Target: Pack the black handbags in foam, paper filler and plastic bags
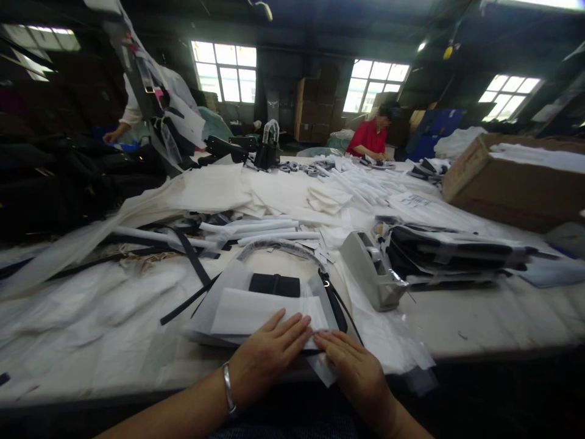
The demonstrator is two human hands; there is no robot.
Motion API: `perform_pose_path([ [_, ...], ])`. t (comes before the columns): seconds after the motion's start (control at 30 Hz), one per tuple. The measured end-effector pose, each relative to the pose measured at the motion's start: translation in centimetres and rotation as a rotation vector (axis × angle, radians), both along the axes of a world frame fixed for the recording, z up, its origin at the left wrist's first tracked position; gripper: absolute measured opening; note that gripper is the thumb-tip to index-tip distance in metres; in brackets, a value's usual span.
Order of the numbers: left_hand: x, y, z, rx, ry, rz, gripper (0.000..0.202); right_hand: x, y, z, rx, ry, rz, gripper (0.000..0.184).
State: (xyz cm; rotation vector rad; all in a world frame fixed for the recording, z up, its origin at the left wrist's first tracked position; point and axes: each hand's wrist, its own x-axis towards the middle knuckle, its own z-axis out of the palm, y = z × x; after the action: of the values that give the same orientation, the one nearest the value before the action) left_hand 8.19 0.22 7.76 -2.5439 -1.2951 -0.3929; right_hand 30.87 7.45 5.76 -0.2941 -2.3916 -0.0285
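A black handbag [338, 314], partly covered in thin white wrapping, lies in front of me near the table's front edge. Its arched handle [278, 244] is wrapped in clear plastic. Over the bag's front is a folded white sheet [256, 311], below a black flap or strap part [274, 285]. My left hand [269, 344] rests flat on the sheet, fingers stretched out. Beside its fingertips, my right hand [350, 360] presses the sheet's lower right edge with extended fingers; its thumb is hidden. A clear plastic piece [323, 369] hangs below the right fingers.
Right of the bag stands a grey tape dispenser [372, 268], then a stack of black wrapped pieces [448, 253]. A cardboard box [516, 177] sits farther right. White sheets [205, 189] and white rolls [260, 228] lie beyond the bag. A person in red [370, 137] works across the table.
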Motion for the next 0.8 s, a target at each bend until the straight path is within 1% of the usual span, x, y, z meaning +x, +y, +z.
perform_pose_path([
  [0.13,-0.3,-0.3,-0.2,-0.035,-0.045,0.027,0.043,0.1,0.1,-0.2,-0.013,0.019,0.011,0.026],
  [0.23,-0.3,-0.5,-0.3,-0.080,-0.027,0.033,0.047,0.2,0.0,-0.4,-0.021,0.020,0.018,0.025],
  [0.37,-0.5,-0.6,-0.7,-0.062,0.007,0.023,0.048,0.2,-0.1,-0.6,-0.023,0.022,-0.003,0.022],
  [0.43,-0.5,-0.6,-0.8,-0.046,0.003,0.012,0.047,0.2,0.0,-0.4,-0.022,0.011,0.001,0.020],
  [0.53,-0.5,-0.5,-0.7,-0.031,-0.026,0.010,0.044,0.5,-0.1,0.4,0.002,-0.018,0.042,0.018],
  [0.67,-0.3,-0.5,-0.5,-0.016,-0.101,0.025,0.041,1.4,-1.1,1.2,0.054,-0.052,0.097,0.020],
  [0.8,-0.3,-0.5,-0.7,-0.017,-0.136,0.034,0.039,2.1,-3.0,1.3,0.072,-0.056,0.121,0.027],
])
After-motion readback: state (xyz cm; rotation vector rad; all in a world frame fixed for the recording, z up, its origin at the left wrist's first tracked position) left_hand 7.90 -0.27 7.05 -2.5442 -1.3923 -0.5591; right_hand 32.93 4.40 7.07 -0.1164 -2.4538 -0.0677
